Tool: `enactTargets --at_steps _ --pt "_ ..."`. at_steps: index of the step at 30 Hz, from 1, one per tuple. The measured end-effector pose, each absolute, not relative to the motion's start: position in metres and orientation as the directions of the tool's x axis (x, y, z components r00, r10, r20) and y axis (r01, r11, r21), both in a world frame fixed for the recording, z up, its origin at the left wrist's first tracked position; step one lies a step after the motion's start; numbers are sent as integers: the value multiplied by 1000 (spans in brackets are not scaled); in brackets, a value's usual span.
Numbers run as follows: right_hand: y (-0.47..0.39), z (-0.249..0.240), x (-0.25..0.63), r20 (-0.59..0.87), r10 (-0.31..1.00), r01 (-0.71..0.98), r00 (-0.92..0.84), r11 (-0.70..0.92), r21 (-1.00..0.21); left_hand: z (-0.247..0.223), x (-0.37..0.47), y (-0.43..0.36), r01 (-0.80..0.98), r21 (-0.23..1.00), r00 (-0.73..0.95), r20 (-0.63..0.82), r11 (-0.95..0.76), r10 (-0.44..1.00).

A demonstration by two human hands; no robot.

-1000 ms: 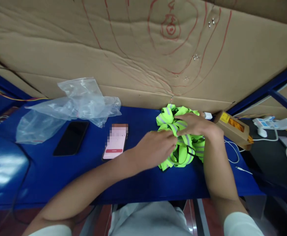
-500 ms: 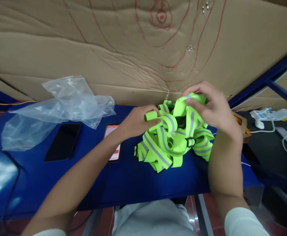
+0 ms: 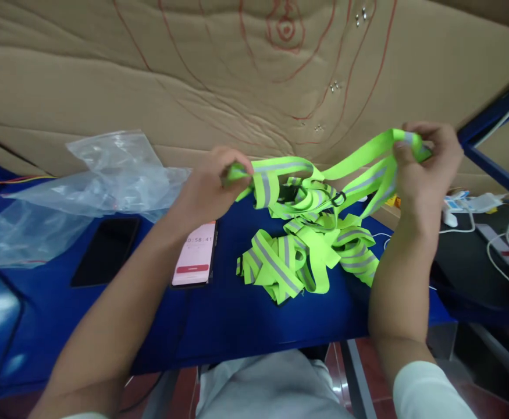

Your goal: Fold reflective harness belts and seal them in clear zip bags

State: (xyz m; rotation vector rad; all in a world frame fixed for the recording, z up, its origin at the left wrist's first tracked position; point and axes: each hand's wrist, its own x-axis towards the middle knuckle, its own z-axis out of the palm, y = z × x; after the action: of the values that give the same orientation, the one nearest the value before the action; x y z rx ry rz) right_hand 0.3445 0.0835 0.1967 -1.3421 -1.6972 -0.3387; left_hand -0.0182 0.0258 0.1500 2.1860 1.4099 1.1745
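Note:
Neon green straps [image 3: 276,262] with grey reflective stripes lie in a tangled pile on the blue table [image 3: 237,326]. My left hand [image 3: 217,186] is closed on a strap above the pile's left side. Raised to the right of the pile, my right hand [image 3: 429,163] grips more of the green strap. Several lengths stretch between the two hands, lifted off the table, with black buckles [image 3: 338,199] among them.
A lit phone [image 3: 193,262] and a dark phone [image 3: 106,251] lie left of the pile, near clear plastic bags [image 3: 118,186]. Cardboard [image 3: 106,87] stands behind. At the right are a box, white cables and another phone [image 3: 498,241].
My hands have moved apart, the left one leftward and the right one up and rightward. The strap between them has spread out, and part of the pile has lifted.

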Motion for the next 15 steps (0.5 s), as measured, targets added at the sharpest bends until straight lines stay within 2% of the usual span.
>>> enactTargets --at_steps 2,3,4,6,8,9,10,12,15 --pt "78 196 327 749 661 762 37 466 -449 145 -19 27 650 553 424 304 -520 853" --pt "73 197 319 721 692 668 37 519 -533 143 -17 25 660 524 490 245 -539 837" --pt "67 199 312 681 732 552 25 558 -619 142 -13 23 666 498 516 230 -555 825" --pt "53 205 304 595 801 291 -62 585 -757 141 -1 16 663 475 504 287 -578 814" --pt "41 210 302 515 830 99 -217 543 -834 139 12 10 633 486 505 330 -602 798" --pt "36 212 303 481 827 64 -291 519 -853 137 17 9 618 494 523 322 -612 789" --pt "33 213 304 455 819 83 -349 511 -856 134 20 9 609 498 545 302 -617 782" --pt "28 215 308 417 812 247 -410 538 -806 126 23 13 630 476 577 243 -614 780" --pt "25 221 321 350 866 533 -358 497 -684 113 19 25 699 433 520 238 -569 820"
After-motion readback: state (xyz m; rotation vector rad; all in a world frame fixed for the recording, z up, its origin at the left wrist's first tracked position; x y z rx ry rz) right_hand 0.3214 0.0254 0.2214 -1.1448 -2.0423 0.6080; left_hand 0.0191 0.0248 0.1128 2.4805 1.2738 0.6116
